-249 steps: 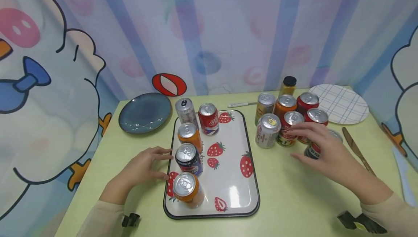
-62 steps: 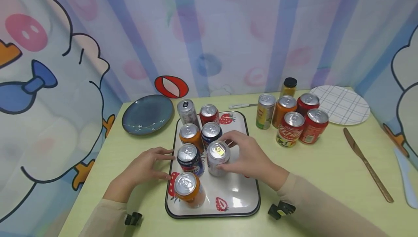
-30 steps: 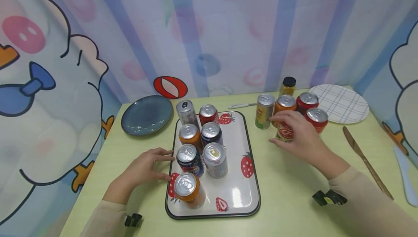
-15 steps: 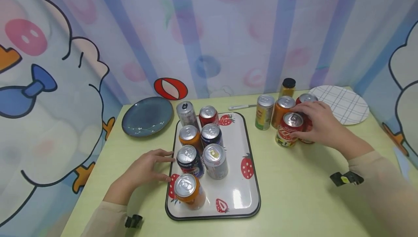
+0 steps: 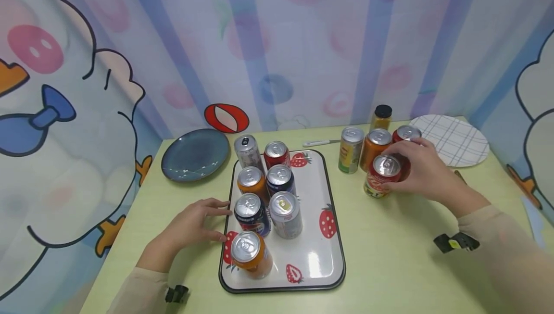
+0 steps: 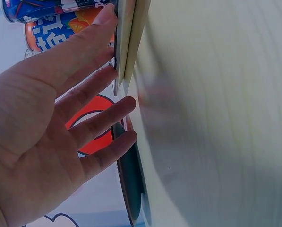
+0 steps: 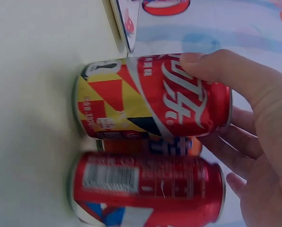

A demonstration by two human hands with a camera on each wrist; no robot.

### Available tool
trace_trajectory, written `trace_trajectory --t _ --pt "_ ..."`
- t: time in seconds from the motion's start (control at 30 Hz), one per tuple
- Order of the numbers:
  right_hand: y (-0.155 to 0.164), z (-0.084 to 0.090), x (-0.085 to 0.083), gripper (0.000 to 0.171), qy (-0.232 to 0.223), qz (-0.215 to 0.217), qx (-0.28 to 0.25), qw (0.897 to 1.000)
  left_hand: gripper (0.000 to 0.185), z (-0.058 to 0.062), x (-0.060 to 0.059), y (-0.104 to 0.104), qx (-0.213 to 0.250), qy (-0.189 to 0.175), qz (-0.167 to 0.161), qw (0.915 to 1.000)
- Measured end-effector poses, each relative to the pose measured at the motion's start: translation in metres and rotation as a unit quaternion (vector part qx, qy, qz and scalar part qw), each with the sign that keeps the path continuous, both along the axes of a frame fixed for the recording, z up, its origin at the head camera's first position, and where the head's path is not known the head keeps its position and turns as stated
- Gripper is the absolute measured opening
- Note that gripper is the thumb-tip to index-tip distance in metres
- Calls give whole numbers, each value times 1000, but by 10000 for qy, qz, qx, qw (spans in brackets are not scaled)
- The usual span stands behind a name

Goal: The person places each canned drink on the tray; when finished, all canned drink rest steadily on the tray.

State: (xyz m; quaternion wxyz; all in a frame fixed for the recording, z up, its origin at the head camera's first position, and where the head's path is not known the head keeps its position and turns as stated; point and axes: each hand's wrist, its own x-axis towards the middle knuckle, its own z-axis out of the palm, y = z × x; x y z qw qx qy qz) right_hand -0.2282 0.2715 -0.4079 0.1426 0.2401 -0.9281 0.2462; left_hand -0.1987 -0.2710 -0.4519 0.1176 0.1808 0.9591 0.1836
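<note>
My right hand [image 5: 426, 172] grips a red cola can [image 5: 377, 181] at the near side of the can group. In the right wrist view the thumb lies along that can, which has a yellow and red pattern low down, and the fingers pass behind it. Another red can [image 7: 150, 189] stands right beside it. My left hand [image 5: 195, 220] is at the left edge of the strawberry-patterned tray [image 5: 311, 251], fingertips at the rim and fingers stretched out. Two rows of cans are on the tray, among them a silver-white can [image 5: 285, 218] and a front orange can [image 5: 253, 254].
Beyond the gripped can stand a yellow-green can [image 5: 350, 153], an orange can [image 5: 375, 148] and a black-capped bottle [image 5: 382, 117]. A checked plate [image 5: 454, 138] lies back right, a dark blue plate [image 5: 195, 155] back left. A white-handled utensil [image 5: 318, 143] lies behind the tray.
A dark blue can and the silver-white can have come onto the tray from the right group. My right hand has returned there and taken the red cola can, drawing it slightly nearer. Left hand stays put.
</note>
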Motion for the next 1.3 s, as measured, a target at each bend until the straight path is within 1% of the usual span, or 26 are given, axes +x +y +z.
trace_trajectory --t 0.13,0.27,0.37,0.43,0.53,0.63,0.77,0.83,0.9,1.0,1.13,1.3 --pt "-14 -2 15 65 232 178 -203 9994 60 -1 1 0 4 -2 14 10000" --pt "-35 4 34 70 346 358 -365 9981 60 -2 1 -1 -18 61 -27 10000" --pt "-53 7 46 74 479 646 -548 9953 60 -1 2 -1 -12 64 -28 10000" --pt "-66 9 53 74 491 903 -688 9923 60 0 3 -1 -10 30 -16 10000" --pt "-86 9 64 72 279 1280 -828 9879 60 2 3 0 -33 -50 45 10000" --pt "-107 8 73 69 -199 1628 -973 9816 60 3 3 1 -53 -116 102 9999" --pt "-132 4 84 67 -797 1972 -1074 9712 61 3 3 2 -34 -113 78 9999" --pt "-144 1 87 66 -928 2116 -1043 9673 61 2 3 2 -41 -88 61 9999" --pt "-154 -2 90 65 -953 2251 -963 9649 61 2 2 2 -52 -54 38 10000" --pt "-167 -7 93 63 -813 2327 -793 9659 61 2 1 1 -64 -47 37 10000" --pt "-177 -11 96 61 -634 2326 -687 9681 61 2 0 2 -54 -73 45 9999" --pt "-183 -13 99 63 -693 2232 -678 9699 61 1 1 1 -68 -24 11 10000"
